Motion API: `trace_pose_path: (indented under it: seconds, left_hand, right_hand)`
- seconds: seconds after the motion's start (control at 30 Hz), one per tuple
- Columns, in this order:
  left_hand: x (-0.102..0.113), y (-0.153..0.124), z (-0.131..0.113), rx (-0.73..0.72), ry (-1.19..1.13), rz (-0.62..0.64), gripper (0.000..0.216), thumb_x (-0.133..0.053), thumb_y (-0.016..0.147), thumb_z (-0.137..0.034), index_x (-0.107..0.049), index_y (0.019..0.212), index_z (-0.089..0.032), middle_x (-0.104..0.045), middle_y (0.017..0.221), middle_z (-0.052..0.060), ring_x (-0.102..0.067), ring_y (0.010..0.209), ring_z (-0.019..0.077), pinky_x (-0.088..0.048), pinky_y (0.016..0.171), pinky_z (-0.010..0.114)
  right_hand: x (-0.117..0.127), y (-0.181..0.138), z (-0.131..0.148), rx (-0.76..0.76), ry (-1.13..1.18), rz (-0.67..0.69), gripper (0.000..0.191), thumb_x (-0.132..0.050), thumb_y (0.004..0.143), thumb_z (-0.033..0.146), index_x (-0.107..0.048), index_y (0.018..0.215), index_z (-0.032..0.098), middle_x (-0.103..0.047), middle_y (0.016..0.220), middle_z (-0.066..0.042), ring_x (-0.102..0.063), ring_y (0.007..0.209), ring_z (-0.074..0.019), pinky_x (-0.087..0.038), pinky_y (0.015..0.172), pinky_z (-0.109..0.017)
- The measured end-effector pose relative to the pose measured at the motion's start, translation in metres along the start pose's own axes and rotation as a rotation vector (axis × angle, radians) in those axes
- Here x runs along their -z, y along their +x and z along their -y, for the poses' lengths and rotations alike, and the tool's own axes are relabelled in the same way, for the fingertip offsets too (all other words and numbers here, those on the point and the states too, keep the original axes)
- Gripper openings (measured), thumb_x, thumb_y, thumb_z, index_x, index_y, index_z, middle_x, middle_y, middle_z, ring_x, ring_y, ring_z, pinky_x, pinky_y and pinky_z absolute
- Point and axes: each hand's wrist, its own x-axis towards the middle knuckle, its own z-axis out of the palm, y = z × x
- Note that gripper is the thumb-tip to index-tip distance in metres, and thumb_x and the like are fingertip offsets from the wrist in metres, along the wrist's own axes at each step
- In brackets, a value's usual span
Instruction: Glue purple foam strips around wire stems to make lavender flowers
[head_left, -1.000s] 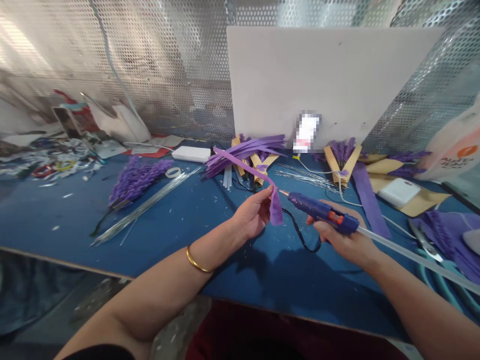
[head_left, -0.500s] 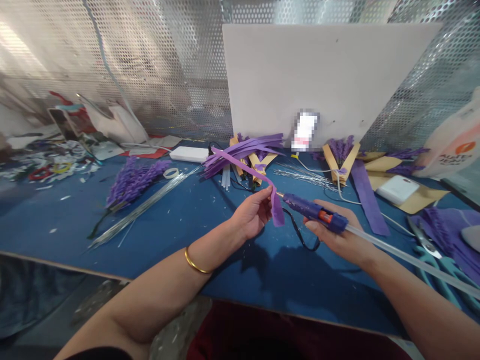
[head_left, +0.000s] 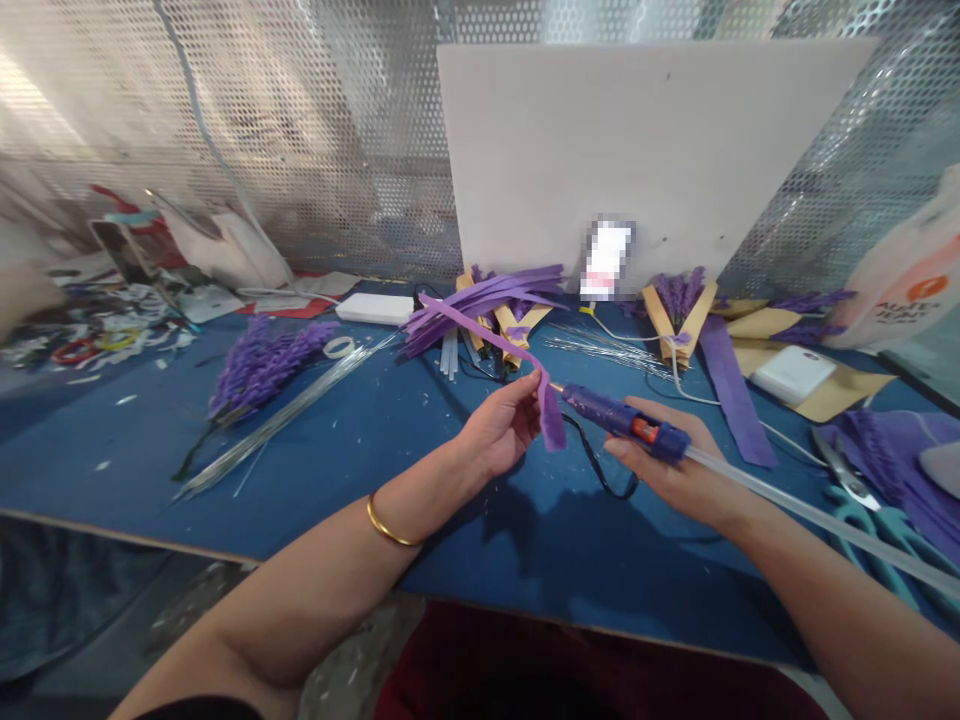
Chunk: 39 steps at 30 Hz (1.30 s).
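A purple felt strip (head_left: 553, 420) is pinched between the thumb and fingers of my left hand (head_left: 504, 425). Its short end hangs down past the fingers, while the long part runs back over a pile of purple strips (head_left: 480, 300). My right hand (head_left: 675, 465) grips a dark blue glue gun (head_left: 600, 408), its nozzle pointing left and close to the strip by my left fingertips. I cannot tell whether nozzle and felt touch. A long clear glue stick (head_left: 802, 508) sticks out of the gun's rear, and a black cord loops below it.
Left lie a purple flower bunch (head_left: 266, 365), thin wires (head_left: 292, 415) and a tape roll (head_left: 340, 347). Right are scissors (head_left: 855, 480), a white box (head_left: 793, 375) and a purple felt piece (head_left: 739, 400). A lit phone (head_left: 607, 258) leans on the white board (head_left: 645, 140).
Both hands keep nearly the same pose, with the strip and glue gun still held close together. The whole view has shifted very slightly.
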Motion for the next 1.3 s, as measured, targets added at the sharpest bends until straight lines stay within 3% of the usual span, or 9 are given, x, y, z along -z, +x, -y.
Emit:
trace_pose_path:
  seconds: [1.3]
  left_hand:
    - [-0.0034, -0.0018, -0.0024, 0.014, -0.017, -0.020, 0.013, -0.064, 0.081, -0.019, -0.063, 0.071, -0.012, -0.063, 0.058, -0.001, -0.057, 0.046, 0.0059, -0.044, 0.047, 0.018]
  right_hand:
    - [0.0023, -0.0011, 0.0035, -0.010, -0.056, 0.016, 0.034, -0.057, 0.082, 0.049, -0.049, 0.067, 0.020, -0.045, 0.057, 0.004, -0.042, 0.054, -0.0100, -0.033, 0.052, -0.023]
